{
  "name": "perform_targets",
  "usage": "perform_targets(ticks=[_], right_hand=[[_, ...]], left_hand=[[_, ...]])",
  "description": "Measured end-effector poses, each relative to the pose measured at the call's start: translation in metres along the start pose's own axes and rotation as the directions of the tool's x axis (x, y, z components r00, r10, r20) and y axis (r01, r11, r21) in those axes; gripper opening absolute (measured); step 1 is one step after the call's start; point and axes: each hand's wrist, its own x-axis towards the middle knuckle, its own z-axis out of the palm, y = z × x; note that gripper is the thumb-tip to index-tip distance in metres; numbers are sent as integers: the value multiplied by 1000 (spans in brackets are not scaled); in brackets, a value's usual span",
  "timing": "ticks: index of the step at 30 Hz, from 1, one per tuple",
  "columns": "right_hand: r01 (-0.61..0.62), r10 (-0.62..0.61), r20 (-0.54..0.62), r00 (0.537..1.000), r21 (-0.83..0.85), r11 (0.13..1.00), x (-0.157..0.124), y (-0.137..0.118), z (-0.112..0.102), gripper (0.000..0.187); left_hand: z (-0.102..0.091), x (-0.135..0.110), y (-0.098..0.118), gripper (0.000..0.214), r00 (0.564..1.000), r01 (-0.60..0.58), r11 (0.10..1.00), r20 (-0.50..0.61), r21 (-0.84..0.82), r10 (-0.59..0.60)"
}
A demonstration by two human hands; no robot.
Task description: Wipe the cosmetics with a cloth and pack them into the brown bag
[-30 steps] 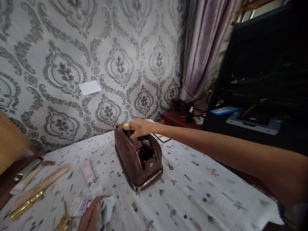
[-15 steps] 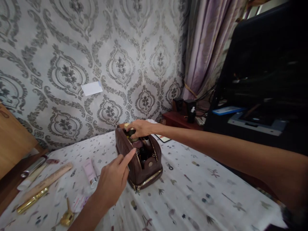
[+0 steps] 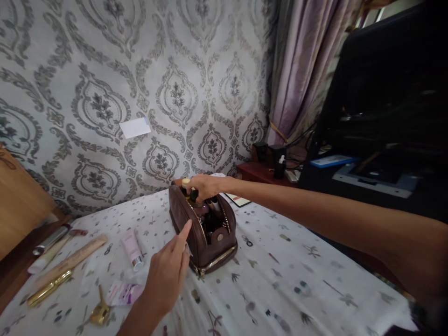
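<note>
A brown leather makeup bag [image 3: 217,261] stands unzipped on the bed-like surface, with several bottles and tubes inside. My right hand [image 3: 206,186] reaches over its far opening, fingers curled down among the contents beside a dark round cap [image 3: 193,195] and a cream-coloured cap [image 3: 185,183]. What its fingertips grip is partly hidden. My left hand [image 3: 170,266] is at the bag's near left side, index finger stretched along the leather and the other fingers loosely bent. No held item shows in it.
Left of the bag lie a pink tube [image 3: 132,249], a purple-and-white tube [image 3: 124,294], a gold brush-like item [image 3: 100,312], a gold stick [image 3: 49,288] and a long beige tube [image 3: 75,256]. A flat pale-faced object [image 3: 238,199] lies behind. A dark screen [image 3: 381,102] stands right.
My left index finger has drawn slightly back from the bag's zipped edge to its side. The right hand has shifted a little, showing more of the caps.
</note>
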Motion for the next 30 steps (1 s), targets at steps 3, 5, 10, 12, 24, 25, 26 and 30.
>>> perform_targets(ticks=[3, 5, 10, 12, 24, 25, 26, 30], right_hand=[[-3, 3, -20, 1000, -21, 1000, 1, 0, 1, 46], [-14, 13, -19, 1000, -22, 1000, 1, 1, 2, 46], [-23, 23, -9, 1000, -26, 999, 1, 2, 2, 43], [-23, 23, 0, 1000, -35, 999, -1, -1, 0, 43], [-91, 92, 5, 996, -126, 988, -5, -15, 0, 40], [-91, 91, -9, 996, -135, 987, -4, -13, 3, 39], [-91, 90, -13, 996, -142, 986, -2, -11, 6, 38], [-114, 107, -46, 993, -180, 977, 8, -3, 17, 37]], left_hand=[[9, -19, -1, 51, 999, 36, 997, -29, -72, -39], [15, -32, -3, 47, 998, 44, 994, -31, -101, -47], [34, -62, -13, 39, 999, -11, 988, -44, -151, 4], [41, -70, -17, 37, 1000, -6, 984, -27, -179, 1], [40, -72, -14, 31, 995, 97, 957, 33, -273, -92], [37, -71, -12, 30, 995, 95, 952, 55, -289, -83], [34, -70, -11, 29, 994, 101, 945, 74, -310, -82], [28, -66, -11, 28, 989, 124, 948, 119, -293, -93]])
